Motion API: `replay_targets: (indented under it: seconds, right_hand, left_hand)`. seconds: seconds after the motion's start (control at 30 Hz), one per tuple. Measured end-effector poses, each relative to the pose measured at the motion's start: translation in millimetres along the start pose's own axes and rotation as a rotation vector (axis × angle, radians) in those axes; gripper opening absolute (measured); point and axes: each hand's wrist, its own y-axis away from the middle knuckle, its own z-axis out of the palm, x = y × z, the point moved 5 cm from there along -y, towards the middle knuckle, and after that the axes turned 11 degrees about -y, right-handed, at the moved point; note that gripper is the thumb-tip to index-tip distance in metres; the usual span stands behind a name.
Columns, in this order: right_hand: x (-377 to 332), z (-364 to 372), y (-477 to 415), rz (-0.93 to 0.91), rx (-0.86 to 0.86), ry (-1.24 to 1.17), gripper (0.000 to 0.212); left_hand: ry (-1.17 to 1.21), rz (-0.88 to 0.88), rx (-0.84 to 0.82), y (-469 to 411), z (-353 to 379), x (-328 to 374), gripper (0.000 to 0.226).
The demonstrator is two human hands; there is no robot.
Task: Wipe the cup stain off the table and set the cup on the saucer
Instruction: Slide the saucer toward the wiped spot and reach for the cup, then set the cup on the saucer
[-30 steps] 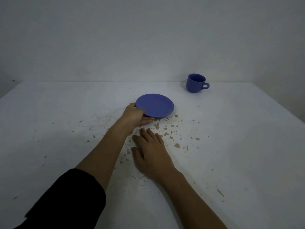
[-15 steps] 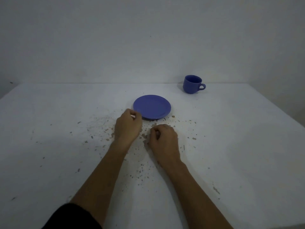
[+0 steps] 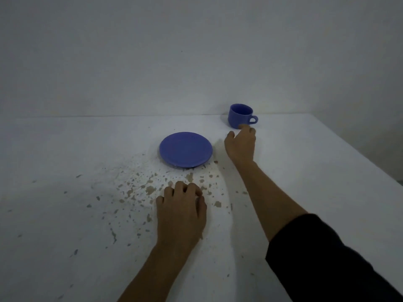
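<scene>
A blue saucer lies flat on the white table. Behind it to the right stands a blue cup, upright, with its handle to the right. My right hand is stretched out to the cup with fingers apart, and its fingertips are at the cup's base. My left hand rests on the table in front of the saucer with its fingers curled. A small bit of something white, perhaps a tissue, shows between them. Brown stain specks are scattered around and left of this hand.
The table's back edge meets a plain pale wall just behind the cup. The table's right edge runs diagonally at the far right. Small flecks and chips mark the tabletop towards the front left.
My right hand has left its place beside my left hand and reached forward and right to the cup. My left hand has let go of the saucer and curled shut in front of it.
</scene>
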Motion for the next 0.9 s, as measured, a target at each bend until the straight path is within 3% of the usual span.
replay_targets:
  seconds: [0.1, 0.2, 0.47, 0.73, 0.9]
  right_hand:
    - [12, -6, -37, 0.01, 0.071, 0.015, 0.053]
    - [25, -9, -66, 0.073, 0.047, 0.024, 0.054]
    - [41, -12, -98, 0.142, 0.052, -0.136, 0.021]
    - [40, -19, -67, 0.132, 0.074, -0.253, 0.013]
    - [15, -18, -24, 0.054, -0.038, -0.346, 0.014]
  left_hand:
    - [-0.007, 0.002, 0.014, -2, 1, 2, 0.02]
    - [-0.002, -0.016, 0.017, -5, 4, 2, 0.017]
    - [-0.016, -0.023, 0.002, -7, 6, 3, 0.014]
    - [-0.015, -0.02, -0.06, -8, 4, 4, 0.023]
    - [-0.006, -0.019, -0.084, -7, 3, 2, 0.026]
